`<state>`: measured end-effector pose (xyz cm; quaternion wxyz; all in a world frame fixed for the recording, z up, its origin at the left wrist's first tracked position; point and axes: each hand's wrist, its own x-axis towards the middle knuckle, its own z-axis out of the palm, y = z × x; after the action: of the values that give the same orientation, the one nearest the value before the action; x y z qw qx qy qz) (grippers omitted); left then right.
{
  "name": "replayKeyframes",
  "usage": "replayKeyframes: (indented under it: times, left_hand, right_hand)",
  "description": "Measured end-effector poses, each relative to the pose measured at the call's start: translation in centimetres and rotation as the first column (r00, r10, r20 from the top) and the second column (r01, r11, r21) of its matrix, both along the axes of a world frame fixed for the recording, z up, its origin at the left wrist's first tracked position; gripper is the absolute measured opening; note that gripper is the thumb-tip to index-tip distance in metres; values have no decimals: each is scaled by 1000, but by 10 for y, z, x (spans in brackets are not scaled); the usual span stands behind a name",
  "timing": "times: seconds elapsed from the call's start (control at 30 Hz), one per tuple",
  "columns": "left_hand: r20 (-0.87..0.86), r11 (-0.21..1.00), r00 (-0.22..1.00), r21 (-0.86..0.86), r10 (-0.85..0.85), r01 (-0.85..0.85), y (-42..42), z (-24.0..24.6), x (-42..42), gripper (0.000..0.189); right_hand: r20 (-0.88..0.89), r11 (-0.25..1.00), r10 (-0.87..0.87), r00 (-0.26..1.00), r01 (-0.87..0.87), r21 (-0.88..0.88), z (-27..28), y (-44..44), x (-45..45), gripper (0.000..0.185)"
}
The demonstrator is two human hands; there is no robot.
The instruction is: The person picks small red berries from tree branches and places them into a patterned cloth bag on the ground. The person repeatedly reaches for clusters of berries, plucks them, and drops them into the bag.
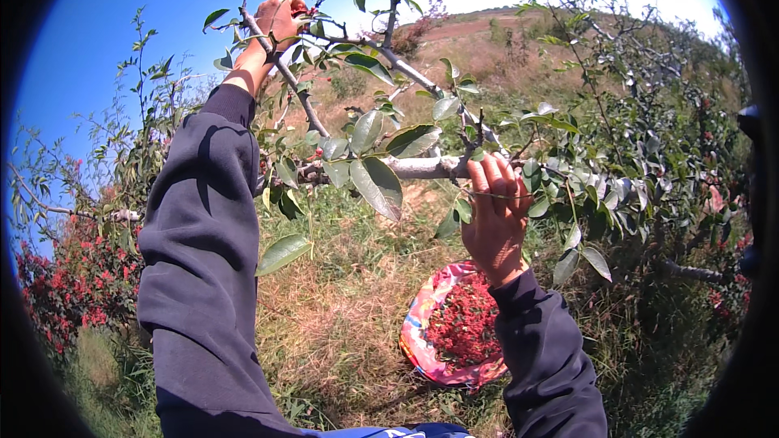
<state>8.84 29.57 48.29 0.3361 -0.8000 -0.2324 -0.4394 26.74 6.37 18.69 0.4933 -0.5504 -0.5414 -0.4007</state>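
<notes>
My left hand (pixel 277 24) reaches up at the top left, its fingers curled around a cluster of small red berries (pixel 299 13) on a leafy twig, behind a thin grey branch (pixel 286 73). Lower and to the right, my right hand (pixel 496 213) has its fingers on a thick, pale, roughly level branch (pixel 426 168); the fingertips are partly hidden behind it. Broad green leaves (pixel 377 185) hang between the two hands. Below my right hand, a round container with a colourful lining (pixel 420 316) stands on the grass, holding many red berries (pixel 462 322) with some green bits.
Thorny twigs and leafy branches (pixel 596 194) spread to the right. A shrub thick with red berries (pixel 85 267) grows at the left. Dry grass (pixel 341 328) covers the ground, and a reddish field (pixel 481 30) rises behind.
</notes>
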Motion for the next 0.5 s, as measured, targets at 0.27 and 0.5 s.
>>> replayKeyframes:
  times: [0.27,0.5]
  left_hand:
    - [364,642,901,-637,-237,426,1,20,2,20]
    - [595,123,762,-762,-254,636,18,37,-28,24]
  right_hand:
    - [13,1000,-9,1000,10,-11,-4,4,8,55]
    - [8,998,68,998,-68,-4,-2,8,3,62]
